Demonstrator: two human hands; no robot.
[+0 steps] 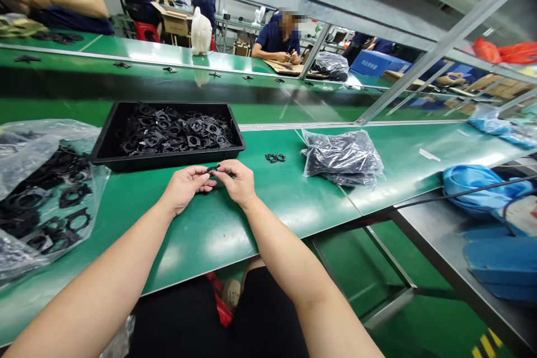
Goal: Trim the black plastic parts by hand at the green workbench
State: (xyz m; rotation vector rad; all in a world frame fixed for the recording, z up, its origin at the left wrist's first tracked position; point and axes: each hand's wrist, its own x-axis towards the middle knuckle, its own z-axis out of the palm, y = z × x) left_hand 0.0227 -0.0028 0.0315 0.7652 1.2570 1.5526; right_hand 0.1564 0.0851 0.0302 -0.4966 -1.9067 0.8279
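My left hand [187, 185] and my right hand [237, 180] meet over the green bench, both pinching a small black plastic part [212, 169]. Fingers cover most of it, so its full shape is hidden. Just beyond my hands stands a black tray [176, 163] heaped with black plastic ring-shaped parts [168, 130]. To the right of my right hand, a few small black rings [275, 158] lie on the bench. At the left, an open clear plastic bag [98, 179] holds more black parts with round holes [73, 196].
A filled clear bag [344, 156] of dark parts rests right of the rings. Behind the tray, a conveyor belt [272, 103] carries spaced black parts. Co-workers in dark blue shirts [274, 36] sit across it. A metal side table [419, 224] with blue cloth [474, 187] stands at the right.
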